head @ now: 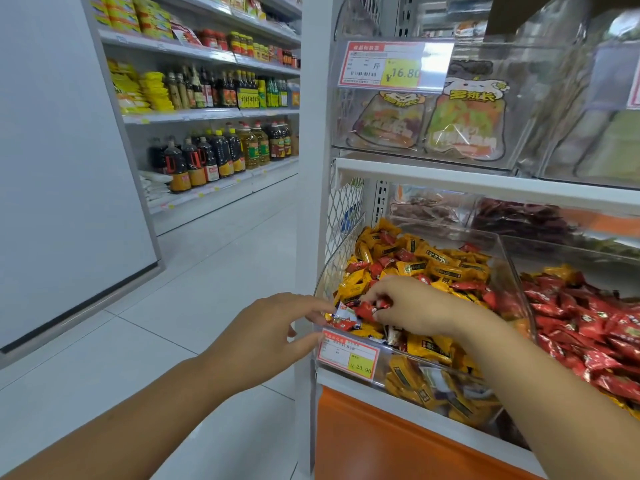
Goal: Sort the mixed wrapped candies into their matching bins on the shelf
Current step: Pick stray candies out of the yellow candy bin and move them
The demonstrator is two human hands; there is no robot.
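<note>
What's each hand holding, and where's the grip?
Right hand pinches red candies by their top edges. Left hand: fingers straight beside them, no clear grip.

The mixed bin (433, 367) is open on top, so I can reach in over its low clear front lip, past the price tag (348, 353). My right hand (408, 306), pinching red candies (365, 310), crowds its front-left corner. The white shelf (485, 183) overhangs the back. A clear divider (519, 289) blocks the sideways path to the red bin (554, 258); mesh (344, 209) walls the left. The aisle floor (207, 271) lies free.
</note>
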